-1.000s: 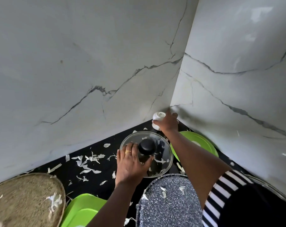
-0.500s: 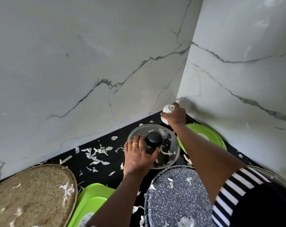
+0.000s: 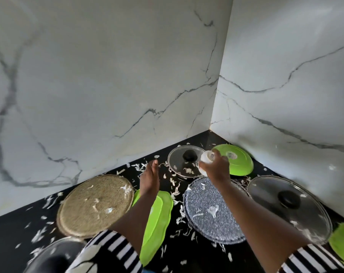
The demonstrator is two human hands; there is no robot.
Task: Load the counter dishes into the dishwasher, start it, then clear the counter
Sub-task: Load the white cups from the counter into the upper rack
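Left hand open, fingers straight; right hand curled in grip.

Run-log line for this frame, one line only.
left hand: open, empty | right hand: grips white cup beside small glass lid | counter: littered with white scraps

Our right hand grips a white cup just above the small glass lid. Our left hand hangs open over the shred-strewn black bench.
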